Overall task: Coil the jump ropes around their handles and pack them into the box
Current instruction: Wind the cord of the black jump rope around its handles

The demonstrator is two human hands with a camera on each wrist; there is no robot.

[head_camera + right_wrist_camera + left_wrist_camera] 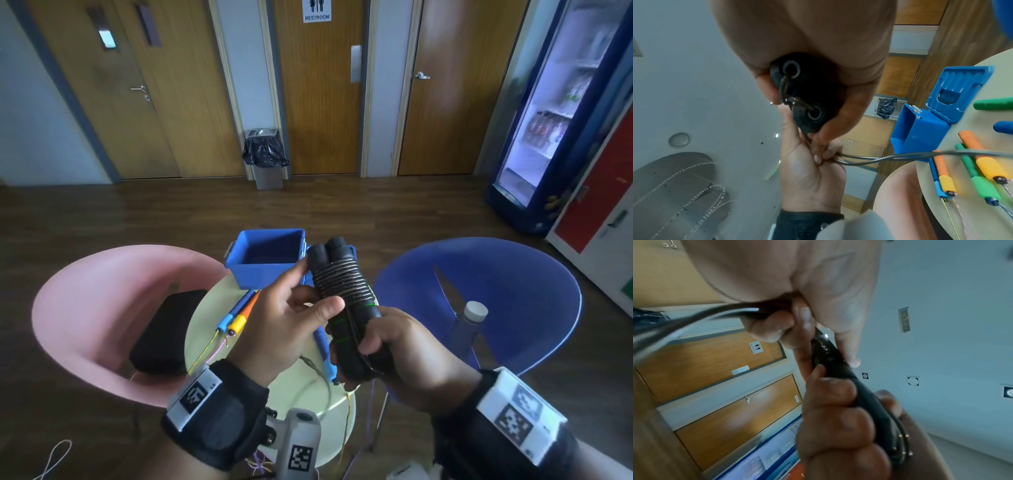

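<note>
I hold a black jump rope (342,284) above the table, its two handles side by side with rope coiled round their upper half. My right hand (394,349) grips the lower half of the handles (803,97). My left hand (291,329) rests its thumb against the coil and pinches a loose loop of the black rope (748,311) between curled fingers (818,157). The open blue box (270,257) stands just behind, with its lid (957,91) swung back. Other ropes with orange, blue and green handles (974,164) lie uncoiled on the table.
The round pale table (308,387) stands between a pink chair (85,308) holding a black pouch (168,332) and a blue chair (513,291) holding scissors (445,291) and a bottle (474,318). A lined bin (265,157) stands by the doors.
</note>
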